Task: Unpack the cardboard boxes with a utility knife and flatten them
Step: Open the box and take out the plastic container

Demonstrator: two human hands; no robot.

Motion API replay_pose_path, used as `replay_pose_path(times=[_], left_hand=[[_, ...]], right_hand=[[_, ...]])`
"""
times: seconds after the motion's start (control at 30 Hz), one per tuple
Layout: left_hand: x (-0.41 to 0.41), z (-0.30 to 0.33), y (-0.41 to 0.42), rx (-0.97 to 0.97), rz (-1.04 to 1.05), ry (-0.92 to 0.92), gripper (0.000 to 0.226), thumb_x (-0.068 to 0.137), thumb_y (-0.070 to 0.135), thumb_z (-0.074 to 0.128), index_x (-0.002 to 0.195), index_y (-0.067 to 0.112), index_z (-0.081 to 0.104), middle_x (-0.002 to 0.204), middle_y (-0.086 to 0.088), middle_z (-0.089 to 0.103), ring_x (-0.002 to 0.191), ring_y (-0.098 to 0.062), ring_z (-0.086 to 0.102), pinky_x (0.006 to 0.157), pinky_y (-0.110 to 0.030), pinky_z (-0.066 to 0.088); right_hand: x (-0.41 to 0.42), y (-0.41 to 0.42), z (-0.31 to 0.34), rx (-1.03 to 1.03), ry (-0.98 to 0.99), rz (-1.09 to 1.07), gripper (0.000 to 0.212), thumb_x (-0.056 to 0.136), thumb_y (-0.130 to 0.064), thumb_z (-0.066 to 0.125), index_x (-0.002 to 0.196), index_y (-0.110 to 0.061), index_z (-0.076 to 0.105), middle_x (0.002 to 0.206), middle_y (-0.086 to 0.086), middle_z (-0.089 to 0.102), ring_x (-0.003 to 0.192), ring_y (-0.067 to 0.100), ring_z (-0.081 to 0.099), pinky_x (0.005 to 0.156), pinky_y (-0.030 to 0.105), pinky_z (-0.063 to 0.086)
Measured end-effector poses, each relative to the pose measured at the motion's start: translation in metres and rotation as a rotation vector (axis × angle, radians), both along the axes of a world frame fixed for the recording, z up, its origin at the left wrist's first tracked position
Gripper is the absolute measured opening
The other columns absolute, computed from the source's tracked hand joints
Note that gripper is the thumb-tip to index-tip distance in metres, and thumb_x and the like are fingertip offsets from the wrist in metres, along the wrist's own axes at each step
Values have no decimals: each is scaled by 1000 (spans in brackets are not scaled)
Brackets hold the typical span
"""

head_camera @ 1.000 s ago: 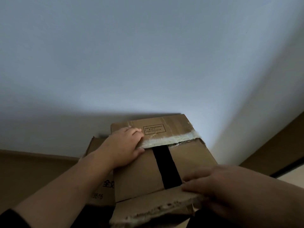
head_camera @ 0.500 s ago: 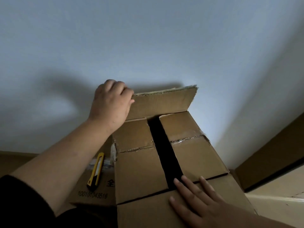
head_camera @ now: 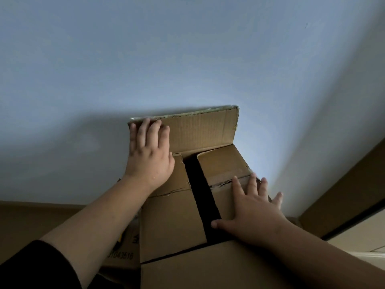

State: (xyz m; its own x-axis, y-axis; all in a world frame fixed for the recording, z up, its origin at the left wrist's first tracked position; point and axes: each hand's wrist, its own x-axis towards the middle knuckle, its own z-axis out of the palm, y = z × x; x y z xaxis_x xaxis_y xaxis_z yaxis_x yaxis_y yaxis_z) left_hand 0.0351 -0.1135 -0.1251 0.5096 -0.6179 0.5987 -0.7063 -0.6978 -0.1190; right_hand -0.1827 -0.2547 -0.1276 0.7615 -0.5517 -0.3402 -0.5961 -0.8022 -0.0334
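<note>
Cardboard box (head_camera: 173, 222) — centre foreground, against a pale wall (head_camera: 187, 59); far flap (head_camera: 200, 130) upright, two inner flaps lying flat with a dark gap between them. Left hand (head_camera: 149, 152) — fingers straight, flat against the far flap near its left corner. Right hand (head_camera: 253, 207) — spread wide, palm down on the right inner flap. Second box (head_camera: 123, 253) — partly hidden behind the left forearm, printed digits showing.

box (head_camera: 173, 222): matt brown corrugated cardboard | far flap (head_camera: 200, 130): torn rough edge
</note>
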Motion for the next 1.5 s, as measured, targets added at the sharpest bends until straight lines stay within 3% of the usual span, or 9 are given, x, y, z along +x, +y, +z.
replay_pose_path(times=[0.23,0.37,0.5,0.8,0.9,1.0,1.1,1.2,1.5], left_hand=[[-23,-12,-9,126,-83,155,60,87,37,57,140,11,48,161,-16,19,150,-38,5,119,-58,10],[-25,-6,-6,189,-100,223,50,92,44,48,137,23,47,163,-12,8,149,-38,-10,118,-61,3],[-26,-2,-2,251,-106,269,54,94,53,43,142,31,39,164,-7,0,147,-36,-20,116,-62,-4],[-30,-8,-1,279,-125,314,75,89,46,56,153,28,20,163,-5,-14,147,-33,-22,117,-59,-4],[-24,-5,0,181,-99,264,76,88,38,58,153,22,23,164,-9,-7,150,-31,-9,120,-55,6],[-19,-5,0,137,-84,235,76,86,34,61,152,18,27,164,-12,-2,151,-32,-4,121,-53,11],[-16,-7,0,168,-60,272,82,86,41,61,154,18,20,164,-11,-10,150,-32,-12,121,-54,8],[-17,-10,-3,241,-7,350,96,84,55,61,156,22,5,160,-8,-26,146,-32,-26,119,-56,-1],[-23,1,-4,241,-16,704,111,78,22,68,152,32,-13,154,2,-41,142,-30,-35,118,-60,-5]], right_hand=[[-3,-5,27,244,-175,-43,107,66,-67,52,153,-36,-2,164,6,5,149,32,11,113,53,30],[-16,-36,61,870,-478,-233,86,62,-49,63,144,-37,41,126,2,63,108,24,64,98,43,50],[-37,-57,65,1291,-675,-408,35,86,-17,46,110,1,63,92,25,61,70,30,58,62,32,46],[-61,-97,62,1080,-646,-414,52,80,-16,72,130,-18,59,112,21,71,93,35,68,78,40,57],[-64,-115,48,511,-357,-297,87,81,-29,79,152,-36,29,146,7,49,122,30,57,104,45,47],[-51,-107,22,20,-190,-38,73,89,-35,66,152,-35,29,158,1,30,141,25,34,116,41,32],[-28,-81,13,158,-164,16,40,97,-42,49,134,-28,52,141,-2,52,124,19,51,104,37,42],[-4,-56,5,388,-166,-106,72,86,-68,52,142,-25,41,135,0,58,116,19,58,96,36,46],[6,-48,-5,346,-102,-134,50,77,-26,64,125,-24,51,111,-1,63,98,16,61,86,34,54]])
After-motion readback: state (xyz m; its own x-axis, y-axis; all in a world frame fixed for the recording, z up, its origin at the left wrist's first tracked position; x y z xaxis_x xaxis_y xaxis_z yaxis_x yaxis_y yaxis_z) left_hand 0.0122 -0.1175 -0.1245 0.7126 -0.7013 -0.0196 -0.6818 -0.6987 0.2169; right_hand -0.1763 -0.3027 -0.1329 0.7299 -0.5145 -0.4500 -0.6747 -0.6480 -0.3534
